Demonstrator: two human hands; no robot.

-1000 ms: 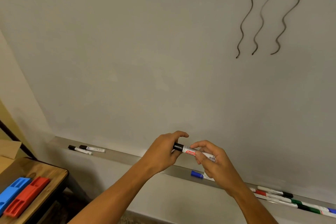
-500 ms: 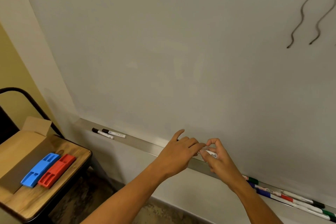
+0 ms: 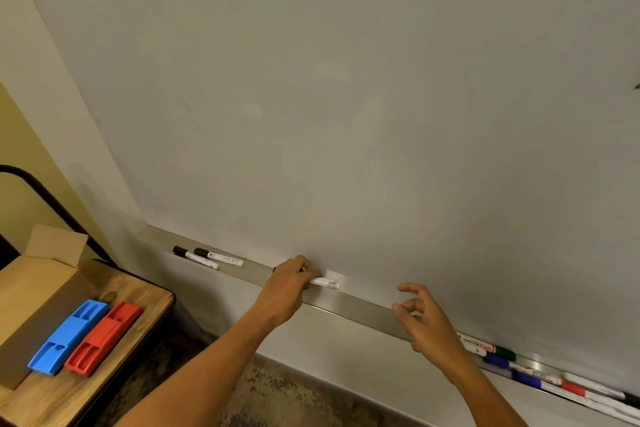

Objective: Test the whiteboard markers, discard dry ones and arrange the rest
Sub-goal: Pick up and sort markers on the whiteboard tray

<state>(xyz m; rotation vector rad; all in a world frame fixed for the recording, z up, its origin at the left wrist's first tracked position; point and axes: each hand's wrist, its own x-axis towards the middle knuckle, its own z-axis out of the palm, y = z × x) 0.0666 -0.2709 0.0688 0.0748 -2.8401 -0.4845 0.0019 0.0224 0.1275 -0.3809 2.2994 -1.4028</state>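
- A blue tray (image 3: pixel 67 338) and a red tray (image 3: pixel 104 338) lie side by side on the wooden table (image 3: pixel 145 302).
- Two black-capped markers (image 3: pixel 207 257) rest on the whiteboard ledge (image 3: pixel 363 308).
- The left hand (image 3: pixel 287 288), arm outstretched, pinches a white marker (image 3: pixel 325 283) at the ledge.
- The right hand (image 3: pixel 427 322) hovers above the ledge, fingers loosely curled, holding nothing.
- More markers (image 3: pixel 540 371) lie at the ledge's right end.

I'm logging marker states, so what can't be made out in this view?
- Black-capped white marker: the left hand hides its cap end.
- Printing on the two black-capped markers: too small.
- Mixed-colour markers: the right hand and frame edge cut them off.
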